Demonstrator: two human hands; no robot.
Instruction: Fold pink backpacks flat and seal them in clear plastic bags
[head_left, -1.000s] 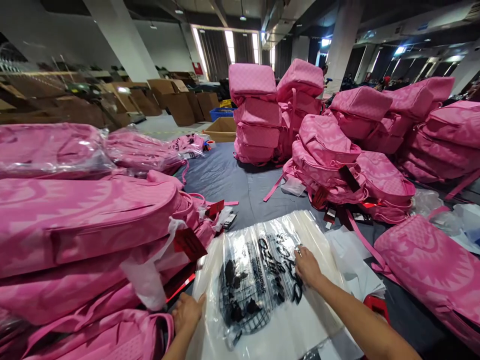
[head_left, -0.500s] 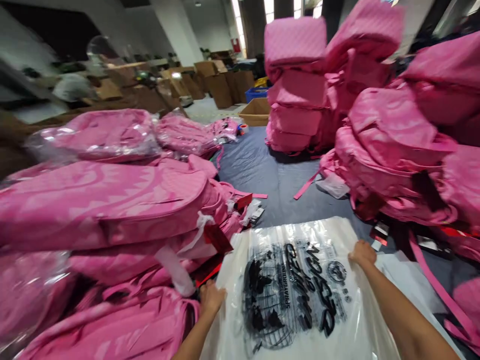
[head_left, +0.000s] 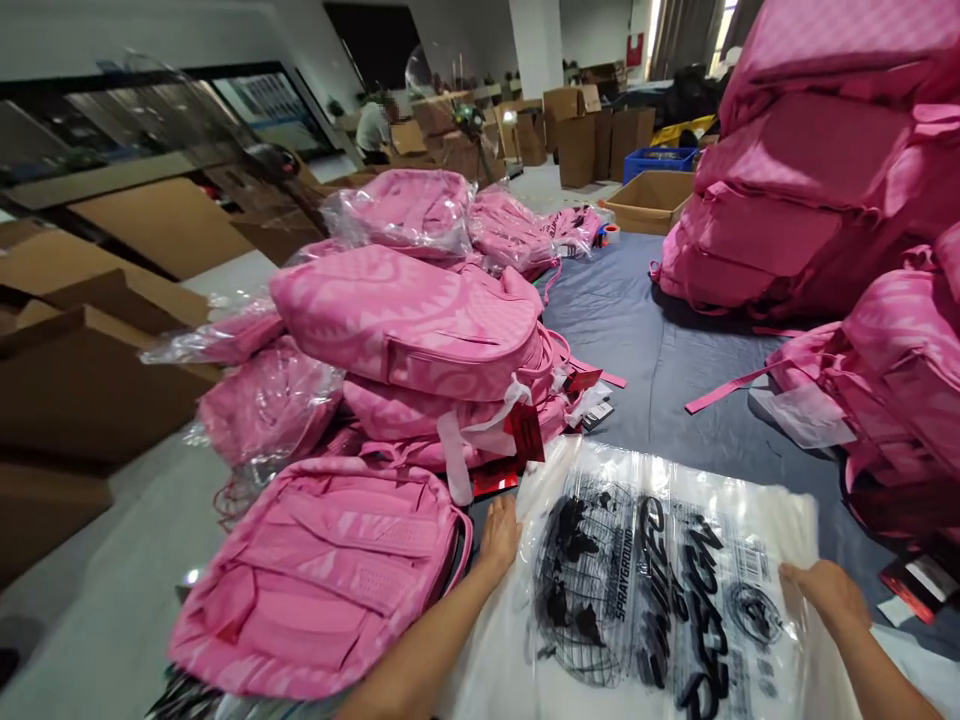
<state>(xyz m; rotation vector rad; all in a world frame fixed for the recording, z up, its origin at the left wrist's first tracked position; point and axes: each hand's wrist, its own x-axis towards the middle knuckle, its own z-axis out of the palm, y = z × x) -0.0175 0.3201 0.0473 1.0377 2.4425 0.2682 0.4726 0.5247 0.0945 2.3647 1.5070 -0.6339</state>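
A clear plastic bag with black globe and lettering prints lies spread in front of me, over more white plastic. My left hand is closed on its left edge, the fingers partly hidden. At the opposite edge my right hand grips the plastic, thumb on top and fingers underneath out of sight. Just left of my left hand, a pink backpack rests with its straps upward. Behind it, more pink backpacks are stacked, with red tags and white wrapping strips hanging near my left hand.
Tall piles of pink backpacks stand at the right on the dark table cover. Bagged backpacks lie at the back left. Cardboard boxes are on the left, and a blue crate is farther back. A person is in the distance.
My view has swung left, bringing the cardboard boxes and the whole near backpack into sight. Both hands still hold the plastic bag by its edges.
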